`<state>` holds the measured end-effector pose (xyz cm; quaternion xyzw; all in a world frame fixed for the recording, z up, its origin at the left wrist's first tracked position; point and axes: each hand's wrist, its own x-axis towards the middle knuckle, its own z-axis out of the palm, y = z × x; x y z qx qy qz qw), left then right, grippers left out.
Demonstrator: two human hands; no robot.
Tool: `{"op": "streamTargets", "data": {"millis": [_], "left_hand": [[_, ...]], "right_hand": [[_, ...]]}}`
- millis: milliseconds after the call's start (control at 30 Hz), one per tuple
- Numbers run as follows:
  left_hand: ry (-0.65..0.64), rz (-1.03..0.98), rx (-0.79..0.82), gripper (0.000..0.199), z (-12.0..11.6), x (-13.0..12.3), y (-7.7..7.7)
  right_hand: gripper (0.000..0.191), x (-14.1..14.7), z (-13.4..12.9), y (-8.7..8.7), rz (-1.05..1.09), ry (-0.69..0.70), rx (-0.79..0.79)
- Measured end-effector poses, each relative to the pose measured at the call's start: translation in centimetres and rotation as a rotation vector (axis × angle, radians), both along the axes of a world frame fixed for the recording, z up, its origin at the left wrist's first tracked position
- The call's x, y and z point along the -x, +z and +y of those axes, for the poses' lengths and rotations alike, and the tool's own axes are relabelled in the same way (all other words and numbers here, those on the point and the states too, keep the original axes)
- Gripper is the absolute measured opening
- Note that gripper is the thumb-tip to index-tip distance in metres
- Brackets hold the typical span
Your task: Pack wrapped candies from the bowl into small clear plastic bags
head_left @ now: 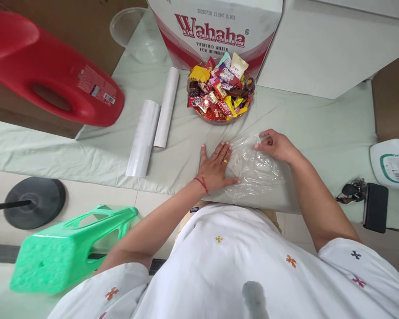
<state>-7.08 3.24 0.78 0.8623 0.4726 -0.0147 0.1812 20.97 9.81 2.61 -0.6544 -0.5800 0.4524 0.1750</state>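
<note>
A crinkled piece of clear plastic (261,170) lies on the cloth-covered table close to my body; whether it is a bag or a sheet I cannot tell. My left hand (215,167) rests flat at its left side with fingers spread, fingertips and thumb on the plastic's edge. At the upper right corner of the plastic, my right hand (275,145) is closed in a pinch, with the plastic at its thumb and fingertips. Just beyond both hands sits a round bowl (216,118) heaped with wrapped candies (221,86).
Two white rolls (143,137) lie left of the bowl. A Wahaha carton (216,26) and white box (319,48) stand behind. A red jug (49,66) is at left, a green stool (73,248) below. Keys (351,190), a phone (375,207) and white bottle (394,163) sit right.
</note>
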Motion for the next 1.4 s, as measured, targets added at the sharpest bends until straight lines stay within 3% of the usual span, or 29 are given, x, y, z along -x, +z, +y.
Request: {"op": "streamTargets", "data": {"millis": [67,167,267,333,367,433,500,567,667,767,1067,1233,1400], "left_hand": [[-0.023,0.002,0.016,0.118,0.2,0.2,0.0],[-0.081,0.007,0.041,0.126,0.6,0.6,-0.1],[-0.107,0.002,0.044,0.124,0.8,0.9,-0.1],[-0.097,-0.012,0.032,0.113,0.8,0.9,0.0],[-0.090,-0.020,0.025,0.107,0.7,0.9,0.0],[-0.080,-0.036,0.013,0.095,0.7,0.9,0.1],[-0.071,-0.050,0.001,0.087,0.6,0.9,0.0],[-0.064,-0.056,-0.007,0.082,0.6,0.8,-0.1],[-0.054,-0.052,-0.014,0.077,0.6,0.7,-0.2],[-0.026,-0.043,-0.025,0.075,0.6,0.5,-0.3],[0.020,-0.047,-0.037,0.075,0.5,0.0,-0.2],[0.038,-0.033,-0.040,0.076,0.2,-0.3,-0.1],[0.041,0.007,-0.030,0.087,0.0,-0.5,0.1]], "right_hand": [[0.062,-1.4,-1.2,0.0,0.018,0.058,0.074],[0.039,-3.0,-2.2,0.0,0.010,0.037,0.096],[0.022,-2.5,-3.3,1.1,-0.181,-0.084,-0.145],[0.015,-0.8,-5.0,2.4,-0.303,-0.063,-0.395],[0.016,0.3,-6.3,2.9,-0.317,0.014,-0.489],[0.021,2.6,-9.5,3.3,-0.287,0.310,-0.538],[0.024,4.7,-12.8,2.7,-0.284,0.572,-0.596],[0.024,6.1,-15.3,1.2,-0.311,0.695,-0.629],[0.017,7.2,-17.3,-1.0,-0.376,0.665,-0.610],[0.025,7.6,-17.9,-1.9,-0.414,0.610,-0.597],[0.033,9.7,-20.4,-1.1,-0.549,0.598,-0.662],[0.031,11.1,-21.6,-1.8,-0.524,0.575,-0.681],[0.022,10.5,-21.6,-0.7,-0.440,0.549,-0.748]]}}
